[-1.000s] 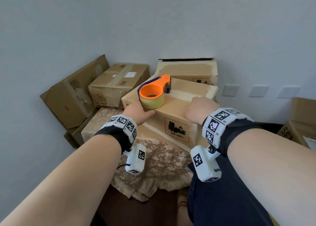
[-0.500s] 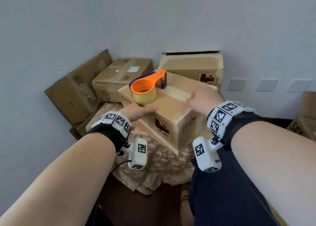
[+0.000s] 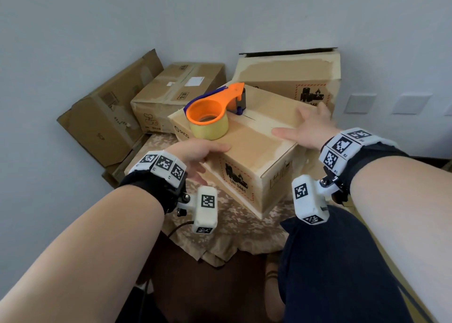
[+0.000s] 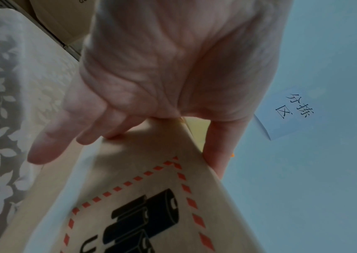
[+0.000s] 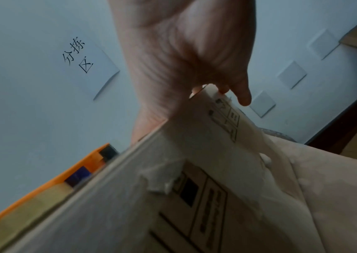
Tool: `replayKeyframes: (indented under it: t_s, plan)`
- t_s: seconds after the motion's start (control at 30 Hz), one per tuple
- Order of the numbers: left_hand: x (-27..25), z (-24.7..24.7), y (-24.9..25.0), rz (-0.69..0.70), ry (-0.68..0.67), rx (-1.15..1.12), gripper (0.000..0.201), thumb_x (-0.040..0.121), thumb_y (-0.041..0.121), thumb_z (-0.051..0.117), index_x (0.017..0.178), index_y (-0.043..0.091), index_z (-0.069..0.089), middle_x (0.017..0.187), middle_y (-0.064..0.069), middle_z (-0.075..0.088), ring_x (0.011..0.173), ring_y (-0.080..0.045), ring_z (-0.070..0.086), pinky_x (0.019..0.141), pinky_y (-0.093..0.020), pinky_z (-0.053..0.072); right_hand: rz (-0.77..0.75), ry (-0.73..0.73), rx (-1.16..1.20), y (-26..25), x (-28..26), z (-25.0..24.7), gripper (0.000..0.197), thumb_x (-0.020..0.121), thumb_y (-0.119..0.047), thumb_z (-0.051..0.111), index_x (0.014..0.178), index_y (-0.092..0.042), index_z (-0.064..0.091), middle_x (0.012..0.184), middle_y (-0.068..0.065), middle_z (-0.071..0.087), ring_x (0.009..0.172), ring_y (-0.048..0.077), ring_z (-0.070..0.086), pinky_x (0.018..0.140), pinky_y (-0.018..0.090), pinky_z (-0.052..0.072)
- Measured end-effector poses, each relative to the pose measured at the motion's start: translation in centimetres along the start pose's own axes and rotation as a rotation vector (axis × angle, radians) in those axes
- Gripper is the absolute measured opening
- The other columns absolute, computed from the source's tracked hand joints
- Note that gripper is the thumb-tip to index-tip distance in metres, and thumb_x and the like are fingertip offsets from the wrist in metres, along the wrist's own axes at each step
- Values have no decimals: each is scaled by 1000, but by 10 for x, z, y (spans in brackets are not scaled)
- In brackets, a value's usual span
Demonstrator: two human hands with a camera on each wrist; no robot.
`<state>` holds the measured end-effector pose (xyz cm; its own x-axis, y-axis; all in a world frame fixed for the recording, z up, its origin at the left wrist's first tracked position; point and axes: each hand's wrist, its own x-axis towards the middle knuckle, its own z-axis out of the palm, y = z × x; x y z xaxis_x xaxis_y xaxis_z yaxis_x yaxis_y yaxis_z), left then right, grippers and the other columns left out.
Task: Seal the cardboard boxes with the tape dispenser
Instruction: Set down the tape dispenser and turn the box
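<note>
**Box squared up for taping**

On the cloth-draped desk [image 3: 234, 227] the front cardboard box [image 3: 247, 161] sat corner-on to the person, and everything else is placed here by reference to it. Behind it, against the wall, stood a larger box [image 3: 288, 78] with its top flap ajar; behind and to its left lay a taped box [image 3: 171, 95], and further left another box [image 3: 105, 119] leaned tilted.

The front box carried the tape dispenser [image 3: 212, 112] on its top, towards the rear left corner, orange handle pointing at the wall. Parked there, it was probably being kept within reach while the box was positioned.

The right hand [image 3: 310, 127] lay spread and flat on the box's top right side, fingers straight, holding nothing; it seemed to press the flaps down along the centre seam. The left hand [image 3: 200, 154] met the near left edge, thumb over the top and fingers loosely extended down the side, gripping nothing firmly. Together they appeared to steady or turn the box so the seam faced a clean pull of tape.
</note>
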<state>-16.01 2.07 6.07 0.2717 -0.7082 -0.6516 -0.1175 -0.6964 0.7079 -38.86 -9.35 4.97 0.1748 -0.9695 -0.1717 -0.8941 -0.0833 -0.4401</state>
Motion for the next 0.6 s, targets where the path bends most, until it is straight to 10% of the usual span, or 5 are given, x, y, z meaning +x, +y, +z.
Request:
replayKeyframes:
  t_s: [0.6]
  plan:
    - [-15, 20, -7, 216, 89, -229, 40, 86, 8, 66, 124, 8, 54, 118, -11, 61, 110, -30, 58, 90, -53, 51, 21, 54, 153, -5, -20, -11, 83, 63, -67, 72, 131, -25, 52, 132, 8, 50, 123, 27, 43, 100, 42, 43]
